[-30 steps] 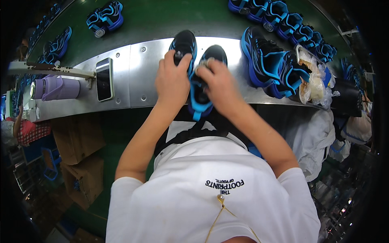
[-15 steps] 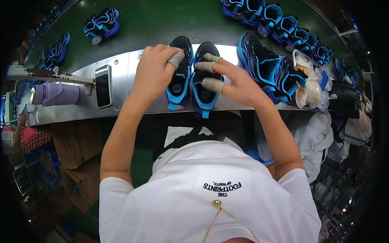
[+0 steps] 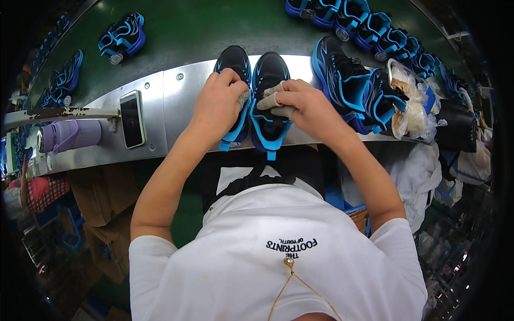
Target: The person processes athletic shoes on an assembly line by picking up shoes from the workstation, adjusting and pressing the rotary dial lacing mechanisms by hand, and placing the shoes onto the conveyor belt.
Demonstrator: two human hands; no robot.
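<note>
Two black sneakers with bright blue trim stand side by side before me, toes pointing away, heels near the bench edge. On the left sneaker (image 3: 233, 58), my left hand (image 3: 218, 102) is closed, its curled fingers gripping the inner side of the upper; a grey finger cover shows. My right hand (image 3: 306, 107), wearing pale finger covers, is closed in a pinch at the tongue area of the right sneaker (image 3: 270, 69). Its fingertips partly hide the lacing, so any small thing between them cannot be seen. Both shoe openings face me.
Another sneaker pair (image 3: 348, 88) stands at right, beside a tray (image 3: 395, 67) of plastic-wrapped items. Several sneakers (image 3: 375, 29) line the green belt (image 3: 214, 24). At left are a phone (image 3: 132, 119), a purple bottle (image 3: 75, 135) and a chipped metal bar (image 3: 64, 113).
My left hand has moved right and down to the inner side of the left sneaker. My right hand's spread fingers have drawn together on the right sneaker. The belt sneakers shifted slightly left.
</note>
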